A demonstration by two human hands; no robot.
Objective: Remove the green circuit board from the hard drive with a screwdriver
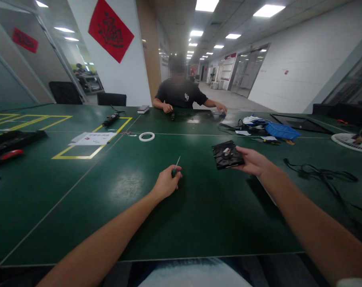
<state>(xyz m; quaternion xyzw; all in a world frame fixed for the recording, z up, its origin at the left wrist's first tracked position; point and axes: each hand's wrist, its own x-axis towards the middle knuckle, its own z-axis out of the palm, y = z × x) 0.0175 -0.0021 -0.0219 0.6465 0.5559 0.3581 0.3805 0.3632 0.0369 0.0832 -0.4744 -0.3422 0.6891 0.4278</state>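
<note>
My left hand (pixel 166 183) is closed around a small screwdriver (pixel 174 171) with a dark green handle. Its thin metal shaft points up and slightly right, away from me. In my right hand (pixel 252 159) is a flat, black, nearly square part (pixel 228 155), gripped by its right edge and raised over the table. A small pale piece shows near the middle of its upper face; its exact kind is not clear. Beneath my right forearm a thin, light-edged object (pixel 266 190) lies mostly hidden.
A white ring (pixel 146 136) and a paper sheet (pixel 93 138) lie on the green table (pixel 109 223). Black cables (pixel 321 173) are at right, beyond them a blue basket (pixel 281 130) and pliers (pixel 267 140). Opposite sits a person (pixel 181 93), both hands at the table.
</note>
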